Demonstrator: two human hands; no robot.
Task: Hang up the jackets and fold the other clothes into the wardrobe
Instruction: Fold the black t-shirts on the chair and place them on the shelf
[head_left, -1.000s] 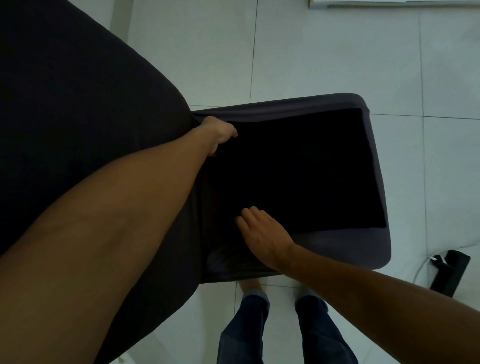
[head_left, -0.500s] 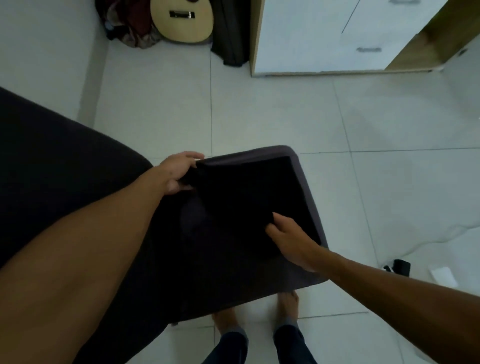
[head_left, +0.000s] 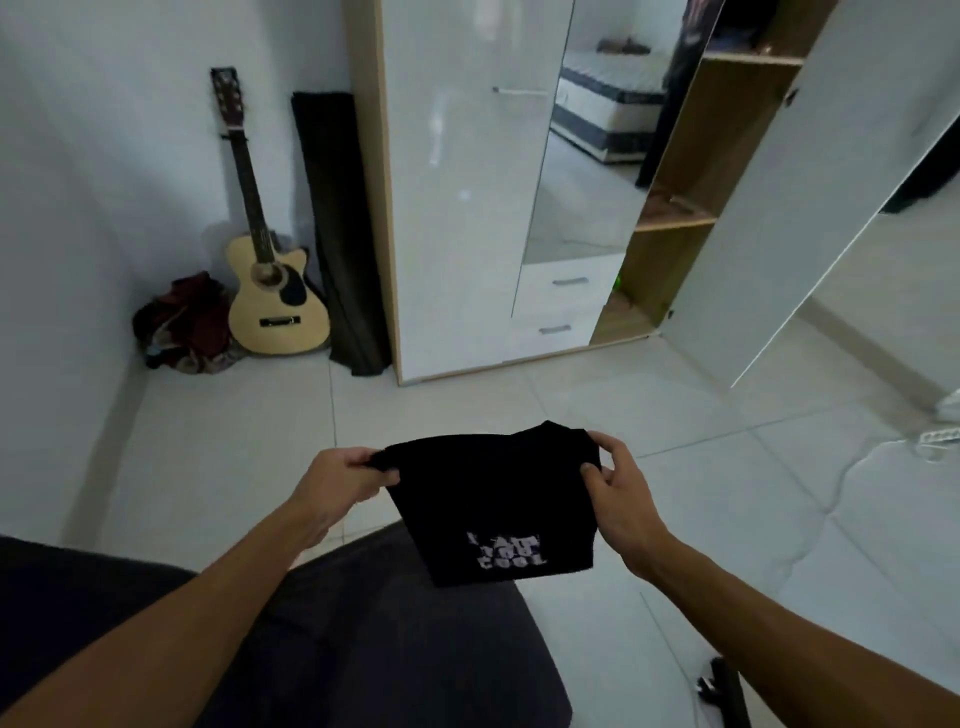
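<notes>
A folded black garment (head_left: 493, 499) with pale lettering near its lower edge hangs in the air in front of me. My left hand (head_left: 340, 480) pinches its upper left corner and my right hand (head_left: 618, 486) grips its upper right corner. The white wardrobe (head_left: 457, 197) stands ahead, its right door (head_left: 789, 197) swung open onto wooden shelves (head_left: 675, 223). A mirror panel and two drawers (head_left: 563, 306) sit in its middle section.
A dark bed (head_left: 337, 649) lies below my arms at the lower left. A guitar (head_left: 270, 280), a dark rolled mat (head_left: 343, 234) and a heap of clothes (head_left: 182, 322) stand against the left wall. A cable and a dark object (head_left: 727, 691) lie on the tiled floor at right.
Both hands lifted the folded black garment off the bed and now hold it in the air. My view rose from the bed to the wardrobe.
</notes>
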